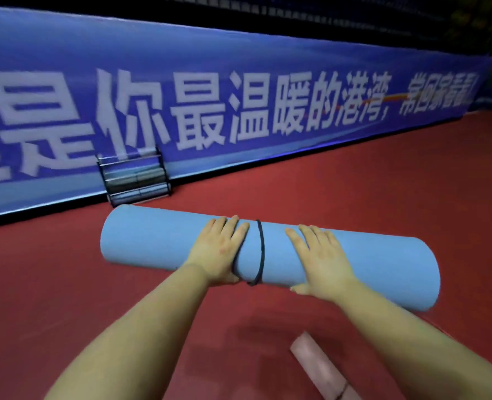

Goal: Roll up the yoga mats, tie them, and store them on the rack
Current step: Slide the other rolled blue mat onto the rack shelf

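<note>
A rolled light-blue yoga mat (158, 241) is held crosswise in front of me above the red floor. A thin black cord (261, 249) loops around its middle. My left hand (218, 249) grips the roll just left of the cord, fingers spread over the top. On the other side of the cord, my right hand (321, 258) clasps the roll the same way. A black wire rack (135, 176) stands ahead against the blue banner, with grey rolled mats lying on its shelves.
A pink rolled mat (322, 370) tied with a dark band lies on the red floor (354, 183) near my right forearm. A long blue banner (239, 82) with white characters runs along the floor's far edge, behind the rack.
</note>
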Motion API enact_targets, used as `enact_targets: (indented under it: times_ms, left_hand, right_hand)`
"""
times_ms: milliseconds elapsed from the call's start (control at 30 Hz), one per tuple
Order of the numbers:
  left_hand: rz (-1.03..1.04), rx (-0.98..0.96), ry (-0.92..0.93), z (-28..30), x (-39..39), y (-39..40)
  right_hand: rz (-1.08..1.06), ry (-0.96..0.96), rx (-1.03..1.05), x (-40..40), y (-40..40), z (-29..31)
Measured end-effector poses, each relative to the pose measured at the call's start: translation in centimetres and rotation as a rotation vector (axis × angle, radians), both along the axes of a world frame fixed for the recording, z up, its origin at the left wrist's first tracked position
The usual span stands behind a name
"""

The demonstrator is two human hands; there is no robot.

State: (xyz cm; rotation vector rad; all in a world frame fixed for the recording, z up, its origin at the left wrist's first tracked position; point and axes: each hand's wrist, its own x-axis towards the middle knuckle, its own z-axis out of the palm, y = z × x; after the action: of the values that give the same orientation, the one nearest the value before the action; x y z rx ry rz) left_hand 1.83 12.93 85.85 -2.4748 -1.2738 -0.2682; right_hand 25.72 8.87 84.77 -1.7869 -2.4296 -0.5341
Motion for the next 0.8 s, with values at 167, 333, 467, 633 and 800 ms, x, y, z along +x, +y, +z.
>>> enact_targets:
  times_ms: [167,333,467,633,800]
  left_hand:
    - [0.177,0.165,-0.002,8.0,-9.1,-1.3]
    - [0.354,0.195,0.009,10.8,-15.5,-1.2]
    - [0.44,0.223,-0.003,11.1,-18.7,1.2]
    - [0.493,0.232,0.017,11.2,-20.5,7.9]
    - [0.557,0.228,-0.017,11.9,-19.8,17.5]
  right_hand:
    - [0.151,-0.025,0.13,-9.1,3.1,8.1]
    - [0.3,-0.007,0.171,-16.1,7.3,11.4]
    - [0.395,-0.023,0.188,-19.9,11.5,12.1]
    - [0.464,-0.015,0.175,-22.1,19.8,12.1]
    - [0.522,-0.024,0.172,-22.2,30.6,13.4]
